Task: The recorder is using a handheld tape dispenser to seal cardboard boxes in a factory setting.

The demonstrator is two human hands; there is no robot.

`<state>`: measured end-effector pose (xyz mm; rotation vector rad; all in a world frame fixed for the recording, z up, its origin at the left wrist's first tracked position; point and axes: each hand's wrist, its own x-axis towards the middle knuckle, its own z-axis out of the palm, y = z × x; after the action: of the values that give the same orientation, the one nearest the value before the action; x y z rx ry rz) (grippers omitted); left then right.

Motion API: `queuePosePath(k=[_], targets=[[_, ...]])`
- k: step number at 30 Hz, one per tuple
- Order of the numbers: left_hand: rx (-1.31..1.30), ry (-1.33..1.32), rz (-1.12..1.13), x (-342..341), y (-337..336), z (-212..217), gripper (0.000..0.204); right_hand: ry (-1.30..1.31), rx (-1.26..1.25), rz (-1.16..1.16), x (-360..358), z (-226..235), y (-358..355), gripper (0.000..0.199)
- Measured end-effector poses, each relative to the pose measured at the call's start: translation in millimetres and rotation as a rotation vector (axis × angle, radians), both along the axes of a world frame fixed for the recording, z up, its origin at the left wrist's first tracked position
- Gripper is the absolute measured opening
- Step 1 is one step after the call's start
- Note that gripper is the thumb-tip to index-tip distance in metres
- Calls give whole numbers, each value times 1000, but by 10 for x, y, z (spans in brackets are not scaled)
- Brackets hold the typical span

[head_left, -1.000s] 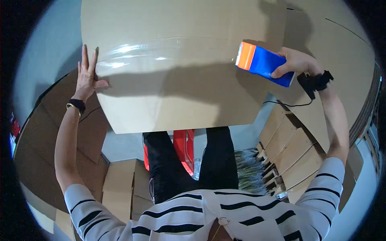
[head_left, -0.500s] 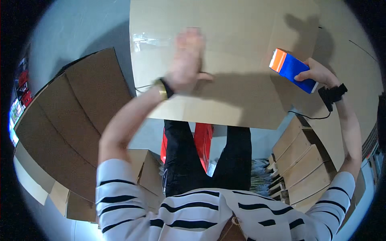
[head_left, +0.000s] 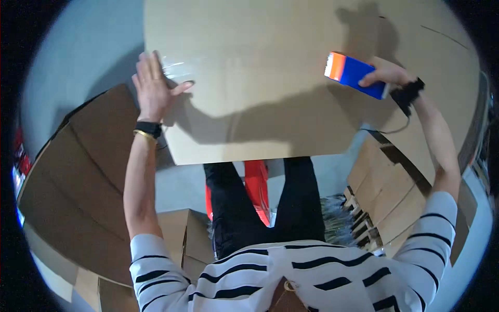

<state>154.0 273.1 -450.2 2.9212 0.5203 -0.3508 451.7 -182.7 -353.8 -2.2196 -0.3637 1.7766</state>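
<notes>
A large cardboard sheet or box top (head_left: 249,78) lies before me, with a strip of clear tape (head_left: 174,68) at its left edge. My left hand (head_left: 156,88) is open there, fingers spread, partly over that edge with the thumb beside the tape. Whether the palm presses on the cardboard I cannot tell. On the right, my right hand (head_left: 387,73) is closed around a blue box-shaped object (head_left: 358,75) with an orange band and a pale end pointing left. It is held over the cardboard, and its kind is not clear.
A folded brown cardboard piece (head_left: 78,177) stands at the left. Light cardboard boxes (head_left: 384,192) are stacked at the lower right, and another box (head_left: 174,223) is near my left leg. Something red (head_left: 255,184) shows between my legs. A dark cord (head_left: 392,131) hangs from my right wrist.
My left hand has moved left from over the cardboard to its left edge, fingers now spread. The cardboard and the right hand with the blue object appear shifted slightly left in view.
</notes>
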Motion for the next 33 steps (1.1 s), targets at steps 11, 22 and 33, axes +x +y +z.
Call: queuePosePath(k=[11, 22, 33], targets=[[-295, -124, -628, 1094, -2570, -72, 122, -24, 44, 145, 24, -58, -99, 52], [-100, 129, -602, 1206, -2693, -71, 129, 111, 49, 222, 852, 149, -1921, 45], [133, 295, -1266, 1880, -3605, 326, 129, -131, -80, 198, 742, -548, -2460, 50]])
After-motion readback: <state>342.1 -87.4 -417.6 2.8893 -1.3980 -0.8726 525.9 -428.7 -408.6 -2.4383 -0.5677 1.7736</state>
